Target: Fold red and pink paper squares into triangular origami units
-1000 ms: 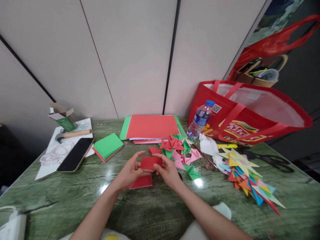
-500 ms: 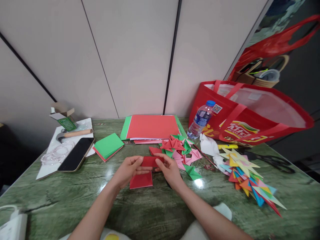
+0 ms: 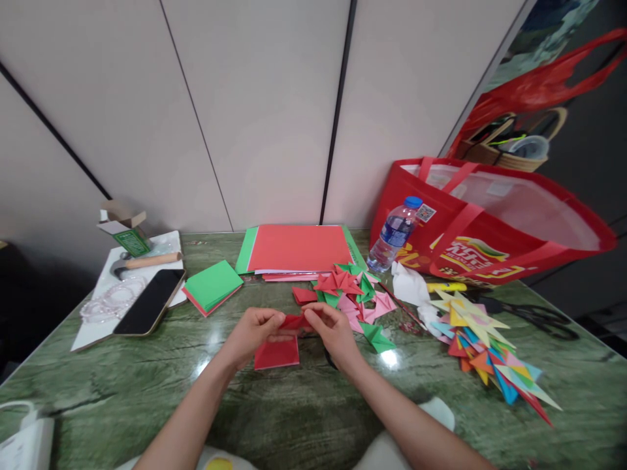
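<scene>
My left hand [image 3: 255, 334] and my right hand [image 3: 334, 331] pinch the two ends of a small folded red paper [image 3: 296, 321] just above the green marble table [image 3: 147, 385]. Both hands have their fingers closed on it. Directly below lies a flat red paper square [image 3: 277, 353]. Another small red folded piece [image 3: 304, 295] lies just beyond the hands. A heap of folded red, green and pink paper shapes [image 3: 355, 297] sits right of my right hand.
A stack of red and green sheets [image 3: 296, 249] lies by the wall, a green square pad [image 3: 212, 285] to its left. A phone [image 3: 149, 301] rests on a white tray. A water bottle [image 3: 394, 235], red bag [image 3: 490, 219], coloured paper stars [image 3: 482, 346] and scissors [image 3: 536, 316] are at right.
The red paper between my hands has been folded narrower, from a rectangle to a thin strip. Both hands closed in on it and dropped slightly.
</scene>
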The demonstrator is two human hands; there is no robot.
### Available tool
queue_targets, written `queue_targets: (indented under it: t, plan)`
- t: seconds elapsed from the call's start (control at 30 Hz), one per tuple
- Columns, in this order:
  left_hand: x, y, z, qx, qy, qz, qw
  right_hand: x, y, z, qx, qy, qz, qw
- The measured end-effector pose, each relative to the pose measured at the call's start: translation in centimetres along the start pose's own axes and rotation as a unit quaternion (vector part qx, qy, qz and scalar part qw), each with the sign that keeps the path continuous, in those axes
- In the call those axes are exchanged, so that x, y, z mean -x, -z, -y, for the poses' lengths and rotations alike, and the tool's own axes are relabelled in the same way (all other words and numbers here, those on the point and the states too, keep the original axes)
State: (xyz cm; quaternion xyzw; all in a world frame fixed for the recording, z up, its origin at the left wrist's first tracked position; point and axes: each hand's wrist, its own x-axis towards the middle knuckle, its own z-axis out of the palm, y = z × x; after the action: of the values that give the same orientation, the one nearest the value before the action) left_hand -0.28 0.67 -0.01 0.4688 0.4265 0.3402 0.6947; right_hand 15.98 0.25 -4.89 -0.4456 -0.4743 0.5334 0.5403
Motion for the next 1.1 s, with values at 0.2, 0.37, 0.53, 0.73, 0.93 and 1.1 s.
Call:
queue_targets:
  t: [0.2,0.37,0.53,0.73,0.93,1.1]
  plan:
    - [-0.2,-0.1,0.1,-0.079,-0.035,-0.068,0.994,0.2,0.1,0.3,0.040,0.086,0.022,0.995]
    - [-0.6,0.0,0.4,-0.176,-0.100,-0.170,0.965,0.5,0.0,0.7,0.098,0.136,0.050,0.985]
    - [-0.8,0.0,0.7,-0.250,-0.129,-0.197,0.939,0.8,0.0,1.1,0.143,0.158,0.051,0.976]
    - [-0.6,-0.3,0.6,-0.278,-0.172,-0.224,0.918,1.3,-0.2,1.2,0.214,0.158,0.103,0.958]
    - [-0.7,-0.5,0.9,-0.308,-0.164,-0.219,0.911,1.4,-0.3,0.9,0.223,0.140,0.102,0.959]
    - [-0.9,-0.6,1.2,-0.310,-0.152,-0.218,0.913,1.1,-0.2,0.8,0.226,0.135,0.068,0.962]
